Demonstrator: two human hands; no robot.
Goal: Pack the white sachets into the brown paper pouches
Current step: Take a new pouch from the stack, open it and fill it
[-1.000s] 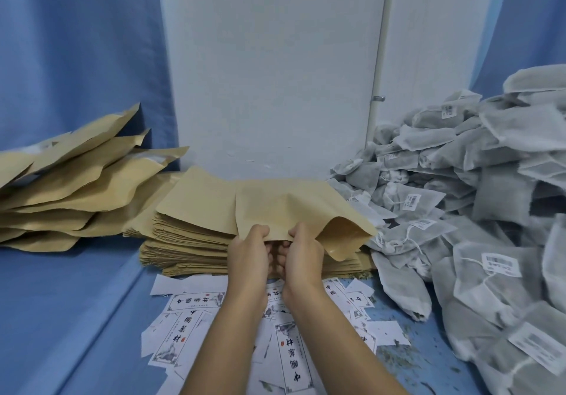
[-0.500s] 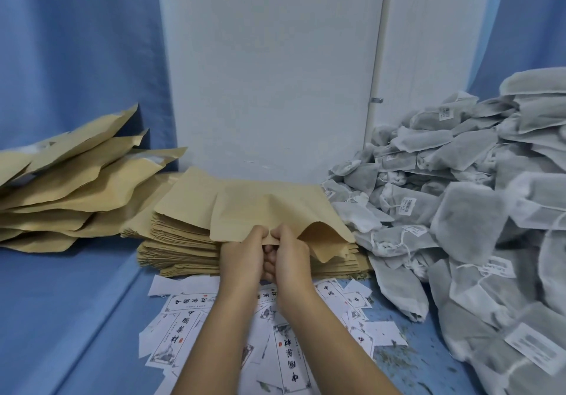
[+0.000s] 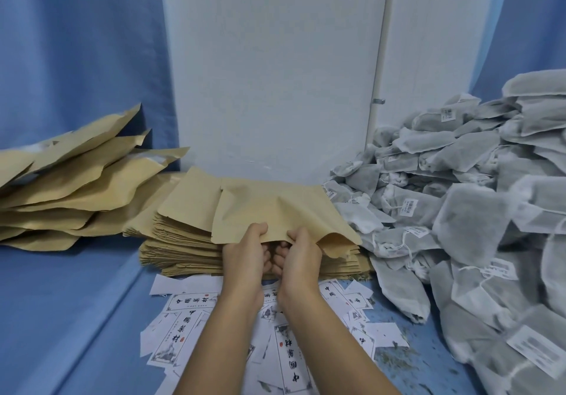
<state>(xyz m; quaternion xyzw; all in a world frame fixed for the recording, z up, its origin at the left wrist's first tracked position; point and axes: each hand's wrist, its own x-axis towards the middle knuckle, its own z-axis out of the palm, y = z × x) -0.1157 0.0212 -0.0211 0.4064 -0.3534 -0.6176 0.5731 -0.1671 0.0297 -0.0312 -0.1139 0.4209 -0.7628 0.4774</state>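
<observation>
Item in hand: one brown paper pouch (image 3: 275, 214), top of the flat stack (image 3: 183, 241), centre of the blue table (image 3: 76, 318). My left hand (image 3: 245, 253) and right hand (image 3: 298, 256) sit side by side at its near edge, each pinching the paper with thumb on top and fingers curled beneath. The pouch's right corner is lifted clear of the stack. No sachet is in either hand.

Done, by my reckoning: a heap of bulged pouches (image 3: 70, 186) at far left, which I take as filled.

Left to do: the heap of white sachets (image 3: 459, 211) at right, large and touching the stack's right side; the stack itself is many pouches deep. I judge the work well short of half.

Also present: printed paper slips (image 3: 183, 327) scattered under my wrists.
</observation>
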